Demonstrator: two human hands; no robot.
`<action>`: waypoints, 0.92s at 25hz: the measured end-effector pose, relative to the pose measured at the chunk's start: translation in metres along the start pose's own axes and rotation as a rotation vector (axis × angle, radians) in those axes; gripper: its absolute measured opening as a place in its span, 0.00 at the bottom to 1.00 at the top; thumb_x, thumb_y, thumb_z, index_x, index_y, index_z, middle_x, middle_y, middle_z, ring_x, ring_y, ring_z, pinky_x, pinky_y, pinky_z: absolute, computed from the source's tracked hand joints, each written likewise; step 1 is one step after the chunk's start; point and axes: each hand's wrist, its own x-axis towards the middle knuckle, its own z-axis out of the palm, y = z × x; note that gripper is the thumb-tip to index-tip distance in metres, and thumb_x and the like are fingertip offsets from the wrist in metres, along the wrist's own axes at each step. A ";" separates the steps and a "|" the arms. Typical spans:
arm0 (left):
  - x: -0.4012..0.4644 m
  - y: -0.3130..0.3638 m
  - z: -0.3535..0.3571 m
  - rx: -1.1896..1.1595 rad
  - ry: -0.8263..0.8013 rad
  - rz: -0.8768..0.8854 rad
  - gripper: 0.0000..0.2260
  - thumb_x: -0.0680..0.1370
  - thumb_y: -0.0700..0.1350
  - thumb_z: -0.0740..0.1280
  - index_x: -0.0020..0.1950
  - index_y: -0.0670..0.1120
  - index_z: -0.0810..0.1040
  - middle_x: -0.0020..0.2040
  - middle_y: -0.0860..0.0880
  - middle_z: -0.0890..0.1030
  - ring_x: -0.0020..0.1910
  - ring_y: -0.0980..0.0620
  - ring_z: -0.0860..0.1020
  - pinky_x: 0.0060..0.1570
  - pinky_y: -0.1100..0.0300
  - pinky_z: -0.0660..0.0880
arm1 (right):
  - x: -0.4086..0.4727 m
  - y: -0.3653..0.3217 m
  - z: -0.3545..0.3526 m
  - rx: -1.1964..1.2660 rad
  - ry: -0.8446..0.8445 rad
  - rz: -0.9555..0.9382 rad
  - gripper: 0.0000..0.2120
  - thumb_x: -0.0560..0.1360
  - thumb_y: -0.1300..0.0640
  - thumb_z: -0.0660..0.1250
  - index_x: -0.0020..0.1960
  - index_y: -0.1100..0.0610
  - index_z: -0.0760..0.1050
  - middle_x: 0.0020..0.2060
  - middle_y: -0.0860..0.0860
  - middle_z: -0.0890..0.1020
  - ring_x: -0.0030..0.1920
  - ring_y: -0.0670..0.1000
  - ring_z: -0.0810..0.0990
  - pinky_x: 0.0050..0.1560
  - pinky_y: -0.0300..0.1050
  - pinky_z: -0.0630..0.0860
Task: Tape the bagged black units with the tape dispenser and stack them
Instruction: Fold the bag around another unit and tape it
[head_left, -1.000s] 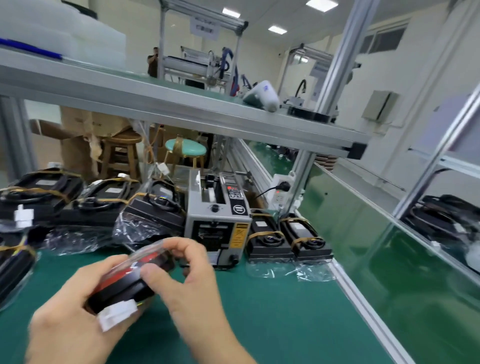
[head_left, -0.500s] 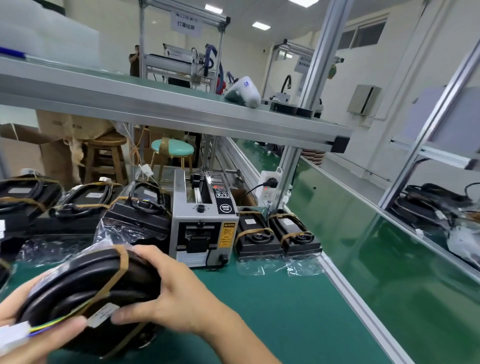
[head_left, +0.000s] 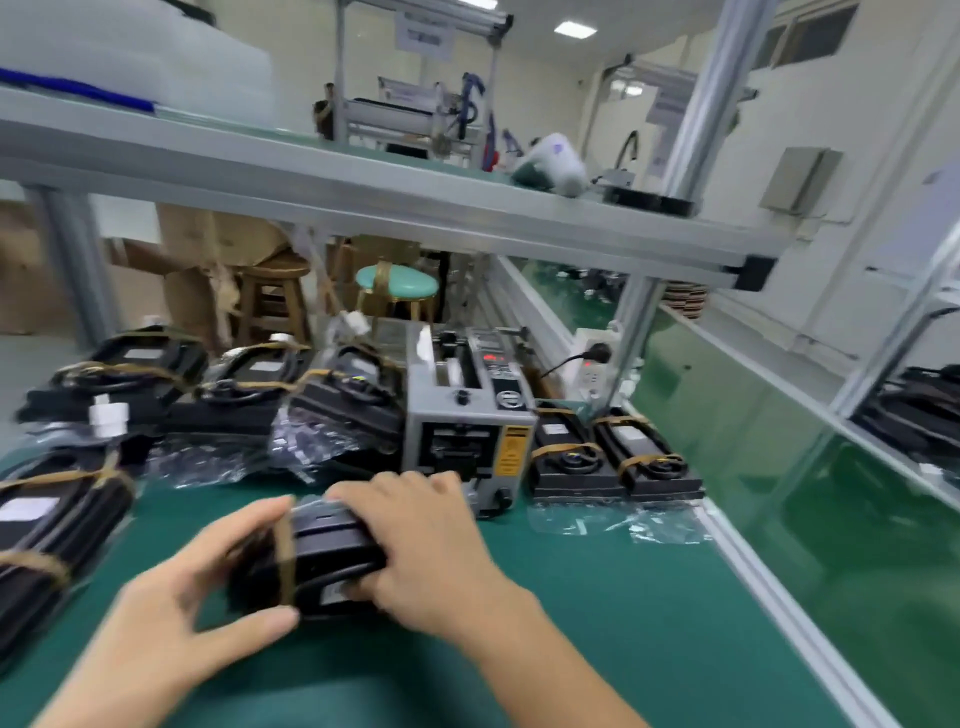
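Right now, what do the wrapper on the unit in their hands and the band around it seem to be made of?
The wrapper looks like thin clear plastic film: it is see-through, crinkled and catches glare. The band around the black unit looks like brownish matte tape, possibly paper-backed; motion blur leaves that open.

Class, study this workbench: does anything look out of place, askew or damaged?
Nothing is clearly damaged. The bagged units left of the tape dispenser lie jumbled at differing angles, unlike the two neat units on its right.
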 end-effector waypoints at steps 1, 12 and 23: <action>-0.006 -0.001 -0.002 -0.015 0.025 -0.036 0.36 0.57 0.48 0.81 0.64 0.54 0.76 0.60 0.55 0.81 0.58 0.60 0.78 0.56 0.68 0.74 | -0.001 0.001 0.002 -0.033 -0.020 -0.010 0.29 0.69 0.51 0.72 0.67 0.44 0.66 0.56 0.47 0.74 0.57 0.52 0.70 0.56 0.50 0.56; -0.027 0.001 0.017 -0.063 0.289 -0.144 0.32 0.57 0.31 0.78 0.48 0.64 0.82 0.47 0.60 0.84 0.43 0.67 0.80 0.44 0.78 0.72 | -0.032 0.063 0.000 0.856 0.458 0.906 0.11 0.77 0.58 0.67 0.39 0.45 0.79 0.40 0.43 0.82 0.45 0.47 0.78 0.46 0.38 0.70; -0.035 0.002 0.027 -0.011 0.295 -0.157 0.35 0.56 0.32 0.82 0.52 0.65 0.80 0.49 0.57 0.84 0.46 0.64 0.81 0.50 0.73 0.74 | 0.036 0.070 0.017 0.907 0.617 1.203 0.07 0.71 0.54 0.74 0.37 0.53 0.80 0.33 0.48 0.79 0.42 0.53 0.78 0.46 0.43 0.71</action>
